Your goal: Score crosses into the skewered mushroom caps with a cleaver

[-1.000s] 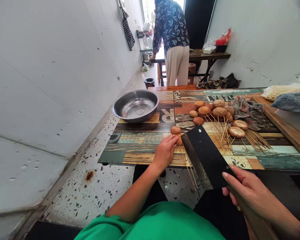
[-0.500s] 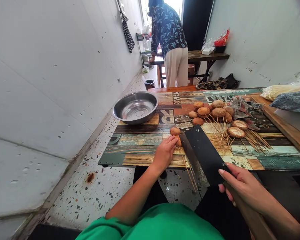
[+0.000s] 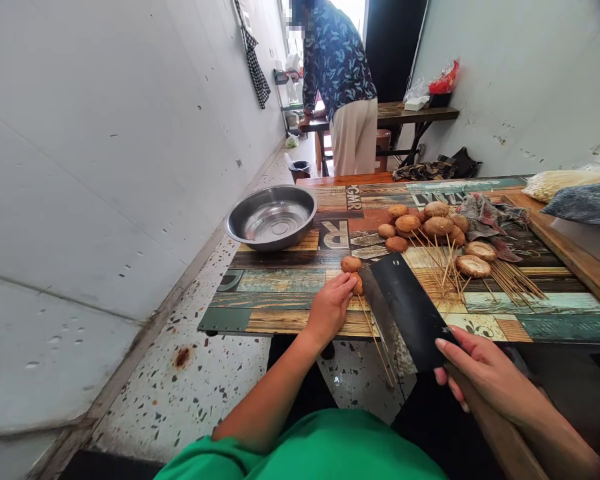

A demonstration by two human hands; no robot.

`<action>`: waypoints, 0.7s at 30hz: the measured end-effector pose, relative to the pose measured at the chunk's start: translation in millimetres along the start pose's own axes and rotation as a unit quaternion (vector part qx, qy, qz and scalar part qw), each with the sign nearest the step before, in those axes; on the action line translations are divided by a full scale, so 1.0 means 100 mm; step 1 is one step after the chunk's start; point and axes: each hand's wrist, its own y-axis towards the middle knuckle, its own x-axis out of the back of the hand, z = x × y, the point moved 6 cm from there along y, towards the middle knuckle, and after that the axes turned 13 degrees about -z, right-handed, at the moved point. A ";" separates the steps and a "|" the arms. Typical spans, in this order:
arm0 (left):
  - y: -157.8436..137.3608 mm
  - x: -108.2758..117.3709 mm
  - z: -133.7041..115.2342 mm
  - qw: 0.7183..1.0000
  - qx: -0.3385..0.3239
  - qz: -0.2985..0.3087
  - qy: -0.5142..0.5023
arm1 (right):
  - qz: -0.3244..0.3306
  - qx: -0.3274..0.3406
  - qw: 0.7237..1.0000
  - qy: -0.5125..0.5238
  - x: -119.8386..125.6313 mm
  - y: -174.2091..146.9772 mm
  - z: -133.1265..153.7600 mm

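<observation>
My right hand (image 3: 475,363) grips a cleaver (image 3: 410,307) with a dark, wide blade and a wooden handle. The blade slants across the table's front edge, its far corner beside a skewered mushroom (image 3: 357,285). Closed over that mushroom are the fingers of my left hand (image 3: 331,303), which partly hide it. Behind it lies another brown mushroom (image 3: 351,264). Thin wooden skewers (image 3: 373,333) run from the held mushroom toward me, past the table edge. To the right, a pile of mushrooms (image 3: 437,225) lies with several skewers; two show pale undersides.
A steel basin (image 3: 274,217) stands on the patterned table (image 3: 285,280) at the left. Behind the skewers lie a crumpled cloth (image 3: 490,217) and a wooden board (image 3: 565,247) with bags (image 3: 585,193). A person (image 3: 345,80) leans over another table at the back.
The view has shifted very slightly. Both hands, the cleaver and the mushrooms stay almost in the same places.
</observation>
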 end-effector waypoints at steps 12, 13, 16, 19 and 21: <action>-0.01 0.03 -0.06 0.998 -0.042 -0.017 0.035 | -0.278 0.479 0.692 -0.463 -0.09 -0.57 0.43; -0.01 0.04 -0.08 0.998 -0.045 -0.011 0.037 | -0.268 0.505 0.656 -0.494 -0.16 -0.62 0.44; 0.02 0.06 -0.14 0.998 -0.049 0.016 0.033 | -0.229 0.528 0.593 -0.563 -0.31 -0.66 0.44; 0.05 0.09 -0.19 0.998 -0.054 0.023 0.034 | -0.218 0.518 0.577 -0.592 -0.36 -0.67 0.43; 0.05 0.10 -0.20 0.998 -0.054 0.017 0.035 | -0.223 0.520 0.576 -0.590 -0.37 -0.68 0.46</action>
